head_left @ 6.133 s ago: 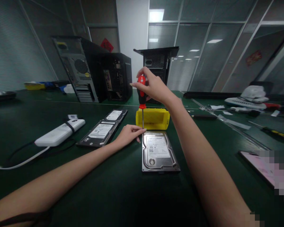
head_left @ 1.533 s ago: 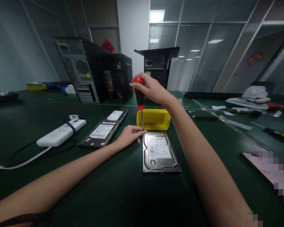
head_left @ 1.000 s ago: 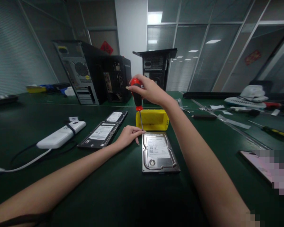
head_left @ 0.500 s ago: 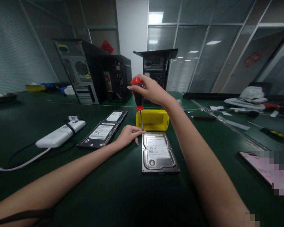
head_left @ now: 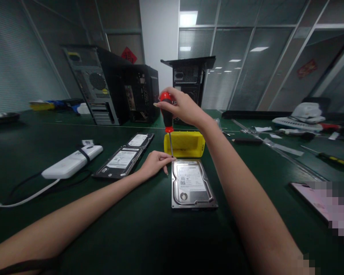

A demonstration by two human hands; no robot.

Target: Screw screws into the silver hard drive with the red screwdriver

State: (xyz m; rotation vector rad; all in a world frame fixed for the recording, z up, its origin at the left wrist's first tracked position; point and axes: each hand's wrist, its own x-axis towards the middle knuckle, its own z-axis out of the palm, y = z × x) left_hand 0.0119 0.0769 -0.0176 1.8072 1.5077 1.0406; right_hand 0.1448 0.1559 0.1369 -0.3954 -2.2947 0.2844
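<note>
A hard drive [head_left: 193,191] lies flat on the green table, its metal cover and white label facing up. My right hand [head_left: 179,105] is wrapped round the red and black handle of a screwdriver [head_left: 168,120] from above. The shaft points down, almost upright, with its tip at the drive's far left corner. At that tip the fingers of my left hand [head_left: 156,164] are pinched together round the lower end of the shaft. Whether a screw sits under the tip is hidden by my fingertips. Just behind the drive stands a yellow plastic bin [head_left: 185,144].
Two more hard drives [head_left: 122,159] lie to the left, beside a white power strip [head_left: 71,162] with cables. Computer cases [head_left: 96,86] stand at the back. A phone [head_left: 312,198], another screwdriver [head_left: 332,159] and a keyboard [head_left: 296,124] are on the right.
Almost nothing differs. The view has shifted very slightly, while both hands, the screwdriver and the drive keep their places relative to one another.
</note>
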